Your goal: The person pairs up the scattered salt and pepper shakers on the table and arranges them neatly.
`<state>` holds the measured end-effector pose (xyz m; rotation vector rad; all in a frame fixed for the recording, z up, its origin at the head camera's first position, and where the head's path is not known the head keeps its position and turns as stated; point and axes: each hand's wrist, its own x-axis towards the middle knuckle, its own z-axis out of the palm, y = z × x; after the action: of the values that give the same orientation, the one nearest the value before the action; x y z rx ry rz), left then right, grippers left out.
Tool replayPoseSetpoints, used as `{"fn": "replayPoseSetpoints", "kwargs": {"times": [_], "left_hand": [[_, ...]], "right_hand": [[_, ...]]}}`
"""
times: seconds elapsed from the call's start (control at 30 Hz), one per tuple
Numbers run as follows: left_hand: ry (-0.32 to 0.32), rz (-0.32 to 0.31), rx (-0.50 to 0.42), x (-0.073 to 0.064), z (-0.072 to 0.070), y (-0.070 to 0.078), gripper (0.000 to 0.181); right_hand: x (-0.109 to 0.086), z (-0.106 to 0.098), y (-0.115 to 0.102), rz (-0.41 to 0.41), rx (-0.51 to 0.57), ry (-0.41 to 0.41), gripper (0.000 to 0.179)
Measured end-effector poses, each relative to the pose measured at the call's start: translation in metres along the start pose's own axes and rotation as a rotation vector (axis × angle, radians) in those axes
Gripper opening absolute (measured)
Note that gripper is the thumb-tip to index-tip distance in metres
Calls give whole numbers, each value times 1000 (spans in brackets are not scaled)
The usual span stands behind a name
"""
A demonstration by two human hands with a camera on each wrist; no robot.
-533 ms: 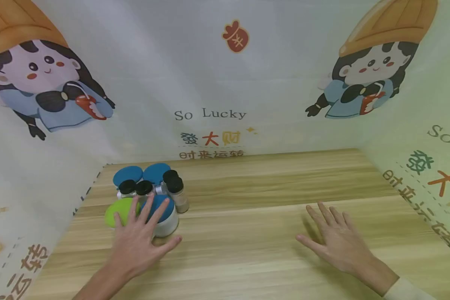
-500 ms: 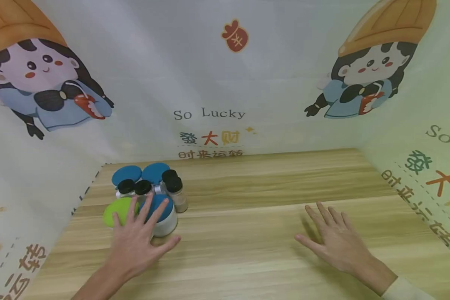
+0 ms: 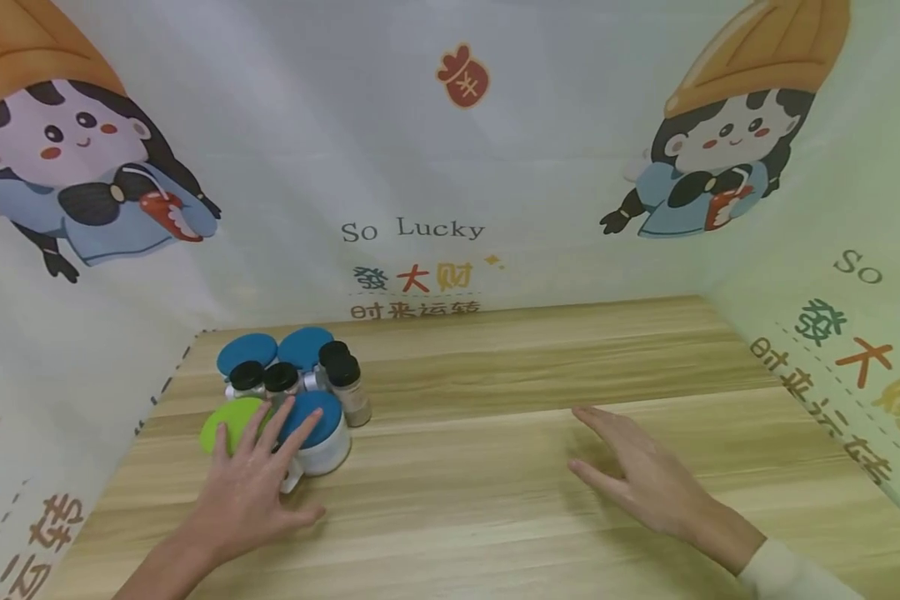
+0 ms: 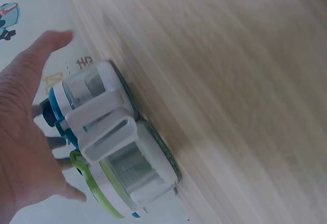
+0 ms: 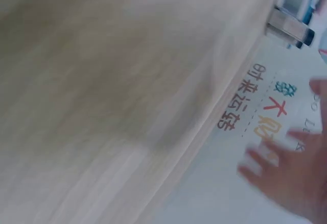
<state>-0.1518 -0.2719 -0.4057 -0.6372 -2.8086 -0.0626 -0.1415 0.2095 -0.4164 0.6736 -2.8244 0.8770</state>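
A green-lidded jar (image 3: 232,411) and a blue-lidded jar (image 3: 330,442) stand upright, side by side, at the left of the wood-grained worktop (image 3: 465,500). Up close, both have see-through walls, white collars under the lids and white loop handles (image 4: 93,109) set next to each other. Just behind them stand 4 bottles (image 3: 350,392) with black caps and 2 further jars (image 3: 306,346) with round blue lids.

The left hand (image 3: 247,492) is over the front jars, fingers spread and grasping nothing; whether its fingertips touch a lid cannot be told. The right hand (image 3: 648,479) is above the worktop, well apart from the jars, fingers extended, also holding nothing; a pale sleeve (image 3: 783,571) covers the forearm behind it.

Any marking on the jars is too small to read. The white cloth (image 3: 555,108) at the back reads "So Lucky", with 發大财 in blue-green, red and yellow below, then 时来运转 in brown under a dashed line. A red pouch (image 3: 465,77) and 2 printed figures (image 3: 97,208) in orange hats decorate its upper part
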Motion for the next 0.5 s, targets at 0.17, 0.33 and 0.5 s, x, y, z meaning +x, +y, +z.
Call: {"fn": "replayPoseSetpoints", "kwargs": {"times": [0.17,0.33,0.5], "left_hand": [[-60,51,-31,-3,0,-12,124],[-54,80,-101,12,-7,-24,122],[-92,110,-145,15,-11,-33,114]], "right_hand": [[30,15,-7,-21,394,-118,56],[71,31,-19,-91,430,-74,49],[99,46,-36,-113,371,-130,52]]}}
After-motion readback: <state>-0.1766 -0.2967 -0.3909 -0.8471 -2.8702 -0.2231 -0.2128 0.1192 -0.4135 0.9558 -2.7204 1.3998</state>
